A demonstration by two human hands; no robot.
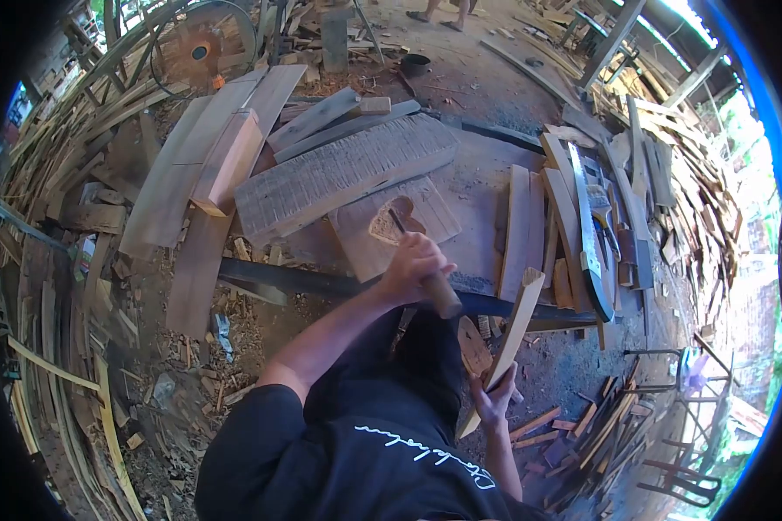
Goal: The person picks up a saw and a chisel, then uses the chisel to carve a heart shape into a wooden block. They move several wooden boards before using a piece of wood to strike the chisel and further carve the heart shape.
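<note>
My left hand (413, 265) is wrapped round the wooden handle of a chisel (441, 293), whose dark blade points away from me at a carved hollow (389, 224) in a flat board (356, 241). Pale shavings lie in the hollow. Lower right, my right hand (495, 398) grips a long pale wooden stick (520, 326), held tilted with its upper end near the bench edge. A brown wooden piece (474, 347) shows just beside that hand; whether the hand touches it I cannot tell.
A thick rough beam (347, 174) lies behind the board, with a reddish block (228, 165) at left. A handsaw (589, 234), a brush (599, 204) and several planks are on the bench's right. Scrap wood (604, 434) covers the floor. Beyond stand a person's legs (447, 10) and a fan (202, 52).
</note>
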